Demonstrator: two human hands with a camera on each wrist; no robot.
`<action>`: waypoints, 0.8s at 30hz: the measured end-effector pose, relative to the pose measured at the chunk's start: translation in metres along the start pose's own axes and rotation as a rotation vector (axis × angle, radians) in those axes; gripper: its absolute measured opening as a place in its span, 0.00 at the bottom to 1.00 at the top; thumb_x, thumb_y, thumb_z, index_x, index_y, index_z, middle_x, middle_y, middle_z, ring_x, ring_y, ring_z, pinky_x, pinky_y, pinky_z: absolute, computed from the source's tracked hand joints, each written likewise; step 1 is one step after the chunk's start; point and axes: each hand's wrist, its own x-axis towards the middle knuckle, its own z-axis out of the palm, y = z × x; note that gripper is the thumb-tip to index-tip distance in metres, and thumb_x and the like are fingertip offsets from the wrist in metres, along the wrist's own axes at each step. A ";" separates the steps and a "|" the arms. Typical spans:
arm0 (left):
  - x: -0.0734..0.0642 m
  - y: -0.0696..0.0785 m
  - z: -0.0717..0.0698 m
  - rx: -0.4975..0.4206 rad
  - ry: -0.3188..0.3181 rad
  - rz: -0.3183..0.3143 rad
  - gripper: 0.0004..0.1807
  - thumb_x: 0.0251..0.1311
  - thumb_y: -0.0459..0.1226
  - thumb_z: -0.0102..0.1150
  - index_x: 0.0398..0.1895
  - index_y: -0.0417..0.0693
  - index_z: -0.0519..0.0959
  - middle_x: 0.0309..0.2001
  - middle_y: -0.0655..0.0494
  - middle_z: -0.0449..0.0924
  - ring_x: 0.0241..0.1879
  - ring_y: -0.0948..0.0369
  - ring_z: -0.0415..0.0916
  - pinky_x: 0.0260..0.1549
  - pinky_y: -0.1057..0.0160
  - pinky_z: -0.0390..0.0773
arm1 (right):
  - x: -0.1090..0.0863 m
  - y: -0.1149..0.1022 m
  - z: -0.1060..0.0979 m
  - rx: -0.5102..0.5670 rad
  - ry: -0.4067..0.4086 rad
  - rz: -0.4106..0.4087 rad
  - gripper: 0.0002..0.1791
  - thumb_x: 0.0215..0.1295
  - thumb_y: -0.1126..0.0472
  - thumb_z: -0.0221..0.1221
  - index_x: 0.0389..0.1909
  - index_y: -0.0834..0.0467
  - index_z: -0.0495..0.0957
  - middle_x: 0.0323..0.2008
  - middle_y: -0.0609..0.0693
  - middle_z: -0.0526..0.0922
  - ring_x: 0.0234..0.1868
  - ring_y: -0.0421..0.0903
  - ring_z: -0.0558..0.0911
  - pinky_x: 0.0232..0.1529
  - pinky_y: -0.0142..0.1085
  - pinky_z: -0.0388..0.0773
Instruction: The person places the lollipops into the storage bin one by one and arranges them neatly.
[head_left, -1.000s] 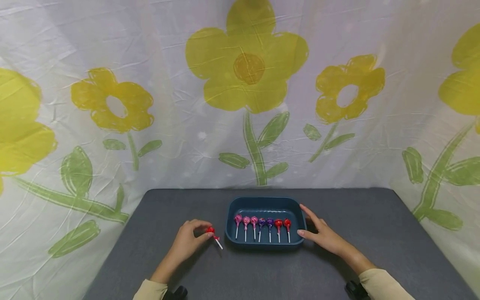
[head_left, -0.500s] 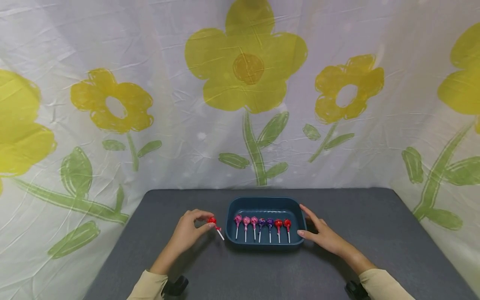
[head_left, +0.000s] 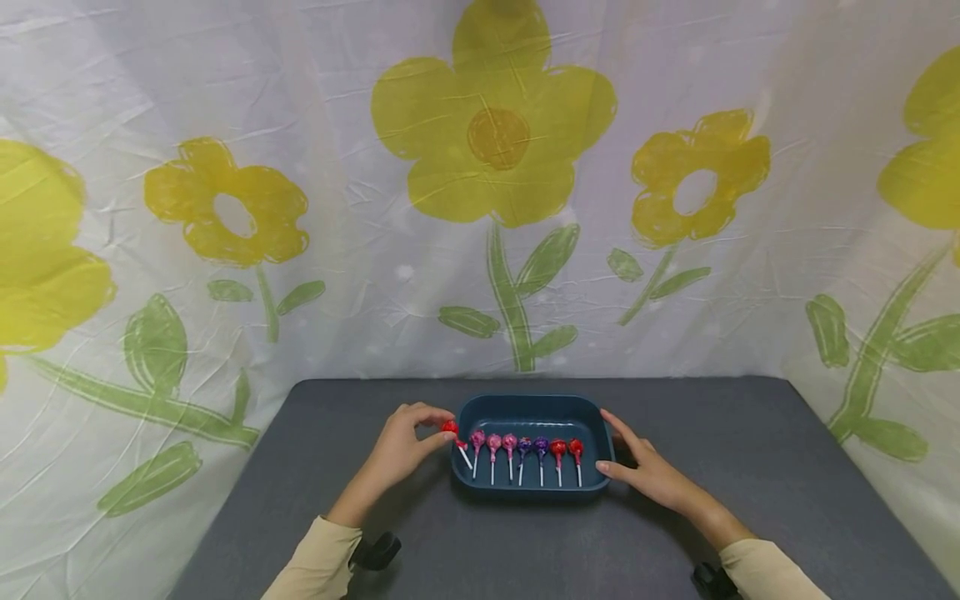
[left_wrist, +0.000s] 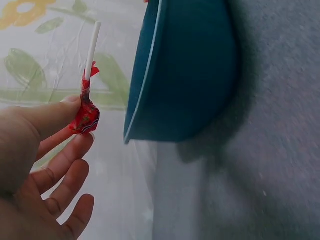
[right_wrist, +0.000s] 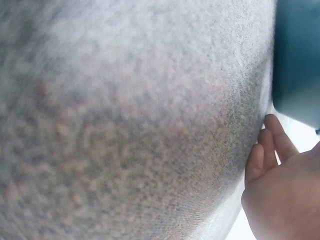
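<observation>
My left hand (head_left: pixel 405 437) pinches a red-wrapped lollipop (left_wrist: pixel 86 119) by its candy head, between thumb and fingers. In the head view this lollipop overlaps the left rim of a dark blue rectangular tray (head_left: pixel 540 492), its white stick slanting down to the right. Inside the tray lies a row of several lollipops: pink ones (head_left: pixel 493 442) at left, purple ones (head_left: pixel 542 446) in the middle, red ones (head_left: pixel 576 447) at right. My right hand (head_left: pixel 648 471) rests against the tray's right end, thumb and index finger spread apart, with both tips at the rim.
The tray stands on a dark grey table (head_left: pixel 540 550). Behind the table hangs a pale cloth (head_left: pixel 360 292) printed with yellow flowers. A black band with a device (head_left: pixel 377 551) sits at my left wrist, another dark device (head_left: pixel 712 579) at my right.
My left hand has moved right and farther back with the red lollipop, from beside the tray to its left rim. The right hand and tray have stayed put.
</observation>
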 end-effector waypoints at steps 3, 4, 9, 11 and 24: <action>0.007 0.006 0.006 -0.008 -0.018 0.018 0.15 0.52 0.43 0.73 0.44 0.53 0.87 0.38 0.64 0.85 0.40 0.62 0.73 0.41 0.62 0.71 | 0.000 0.000 0.000 -0.003 0.002 0.006 0.45 0.70 0.44 0.58 0.79 0.35 0.40 0.72 0.65 0.61 0.72 0.67 0.58 0.59 0.70 0.65; 0.009 0.008 0.008 -0.012 -0.023 0.026 0.15 0.53 0.43 0.73 0.44 0.53 0.87 0.38 0.64 0.85 0.40 0.62 0.73 0.40 0.63 0.71 | 0.000 0.000 0.000 -0.002 0.001 0.009 0.45 0.70 0.44 0.58 0.79 0.35 0.40 0.72 0.65 0.61 0.72 0.67 0.58 0.59 0.71 0.64; 0.023 0.021 0.019 -0.046 -0.075 0.047 0.15 0.54 0.42 0.72 0.46 0.51 0.87 0.40 0.61 0.85 0.42 0.56 0.74 0.42 0.60 0.72 | 0.000 -0.001 -0.001 0.001 -0.007 0.023 0.46 0.70 0.43 0.57 0.79 0.36 0.39 0.73 0.65 0.59 0.73 0.68 0.57 0.59 0.71 0.64; 0.028 0.027 0.023 -0.059 -0.097 0.056 0.16 0.55 0.42 0.72 0.47 0.50 0.86 0.42 0.58 0.85 0.43 0.53 0.75 0.44 0.56 0.73 | 0.000 -0.002 -0.001 0.002 -0.006 0.024 0.46 0.69 0.43 0.57 0.79 0.36 0.39 0.73 0.65 0.59 0.73 0.68 0.57 0.59 0.71 0.65; 0.059 0.058 0.062 -0.056 -0.218 0.127 0.16 0.59 0.44 0.68 0.50 0.53 0.85 0.44 0.58 0.85 0.47 0.57 0.75 0.49 0.57 0.74 | 0.000 0.000 -0.001 -0.005 -0.003 0.014 0.46 0.69 0.43 0.58 0.79 0.36 0.40 0.72 0.66 0.61 0.72 0.68 0.58 0.59 0.70 0.65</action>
